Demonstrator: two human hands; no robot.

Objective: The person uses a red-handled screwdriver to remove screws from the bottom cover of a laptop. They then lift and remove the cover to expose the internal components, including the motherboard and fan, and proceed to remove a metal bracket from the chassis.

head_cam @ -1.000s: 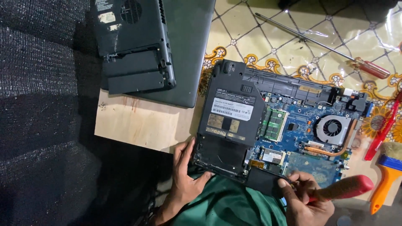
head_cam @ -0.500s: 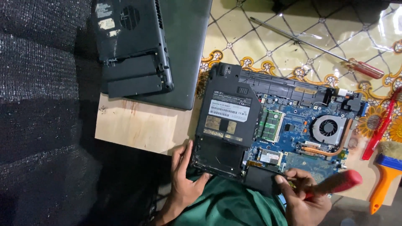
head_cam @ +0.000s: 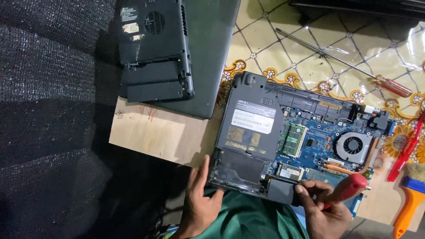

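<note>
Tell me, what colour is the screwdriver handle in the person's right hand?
Red; the head view shows the screwdriver handle in the right hand.

The red-handled screwdriver in the right hand has its tip hidden behind the fingers. The orange-handled paintbrush and the dark device along the top edge are cut off by the frame. Small screws on the blue circuit board are too small to tell.

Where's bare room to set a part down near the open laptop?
Bare wooden board between the stacked laptops and left hand. Also patterned cloth left of the long screwdriver. Crowded at right: paintbrush, red tool, right hand.
</note>
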